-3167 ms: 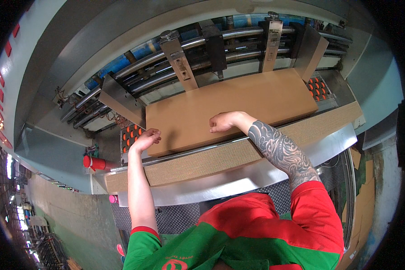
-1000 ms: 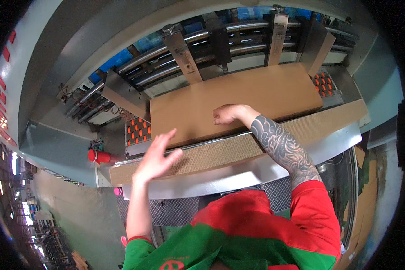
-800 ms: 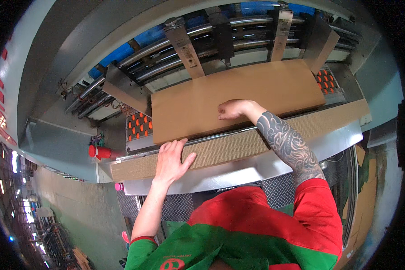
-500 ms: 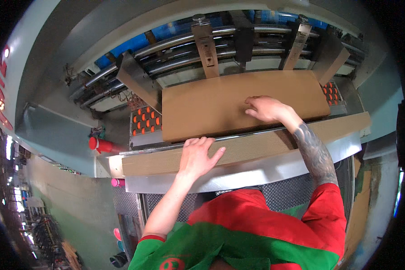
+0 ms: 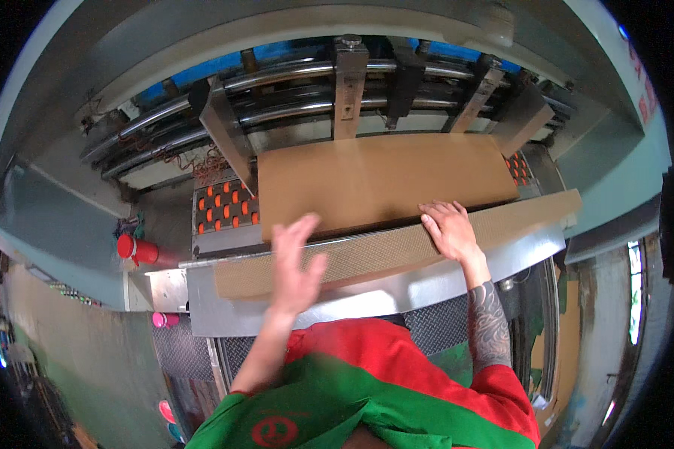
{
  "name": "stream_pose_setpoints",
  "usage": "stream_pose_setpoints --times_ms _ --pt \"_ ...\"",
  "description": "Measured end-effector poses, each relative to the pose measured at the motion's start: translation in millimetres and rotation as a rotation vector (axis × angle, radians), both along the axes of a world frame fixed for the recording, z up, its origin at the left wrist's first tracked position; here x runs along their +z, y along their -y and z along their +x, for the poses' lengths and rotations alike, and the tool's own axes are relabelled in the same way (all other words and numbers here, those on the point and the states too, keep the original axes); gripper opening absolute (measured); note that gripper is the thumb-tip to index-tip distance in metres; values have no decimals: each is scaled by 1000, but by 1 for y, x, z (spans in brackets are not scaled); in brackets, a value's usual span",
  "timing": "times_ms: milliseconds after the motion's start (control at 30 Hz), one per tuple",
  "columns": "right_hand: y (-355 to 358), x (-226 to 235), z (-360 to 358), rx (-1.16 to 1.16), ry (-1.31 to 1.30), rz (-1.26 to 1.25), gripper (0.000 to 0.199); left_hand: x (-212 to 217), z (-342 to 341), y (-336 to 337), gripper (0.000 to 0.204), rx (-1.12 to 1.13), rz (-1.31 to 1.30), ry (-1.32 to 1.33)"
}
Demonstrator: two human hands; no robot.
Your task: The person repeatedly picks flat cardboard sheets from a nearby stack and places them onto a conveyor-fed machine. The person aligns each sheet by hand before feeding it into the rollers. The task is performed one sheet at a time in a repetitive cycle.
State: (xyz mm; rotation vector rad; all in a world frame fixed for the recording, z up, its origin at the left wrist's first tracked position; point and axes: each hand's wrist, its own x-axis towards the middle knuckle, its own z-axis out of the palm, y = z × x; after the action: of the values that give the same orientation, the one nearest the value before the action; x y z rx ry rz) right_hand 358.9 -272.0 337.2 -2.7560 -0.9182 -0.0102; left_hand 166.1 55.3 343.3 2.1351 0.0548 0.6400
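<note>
A long stack of cardboard sheets lies on the metal shelf in front of me, its ridged cut edges facing up. Beyond it, a broad brown cardboard stack sits in the machine between upright metal guides. My right hand rests at the far edge of the near stack, fingers stretched toward the broad stack's front side. Over the left part of the near stack is my left hand, fingers spread and slightly blurred; whether it touches the cardboard I cannot tell. Neither hand grasps anything.
Metal guide plates flank the broad stack, with steel bars behind. Orange rollers show to its left. A red bottle-like object stands by the left panel. The metal shelf runs along my front, above dark patterned plating.
My right hand has come back from over the broad stack to the near stack's far edge. The left hand has shifted and looks raised. The whole view has turned slightly.
</note>
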Motion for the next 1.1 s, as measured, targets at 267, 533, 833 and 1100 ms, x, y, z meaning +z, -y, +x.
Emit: stream_pose_setpoints --times_ms 267,533,833,1100 --pt "-9 4 1 10 -4 -12 46 -63 -93 -139 91 233 -453 235" --pt "-11 5 1 18 14 -2 43 -102 -93 -131 85 143 -544 182" --pt "-24 21 -13 -48 4 -55 45 -104 -86 -127 43 258 -512 249" --pt "-140 33 -107 440 -11 58 97 -96 -83 -128 42 275 -490 256"
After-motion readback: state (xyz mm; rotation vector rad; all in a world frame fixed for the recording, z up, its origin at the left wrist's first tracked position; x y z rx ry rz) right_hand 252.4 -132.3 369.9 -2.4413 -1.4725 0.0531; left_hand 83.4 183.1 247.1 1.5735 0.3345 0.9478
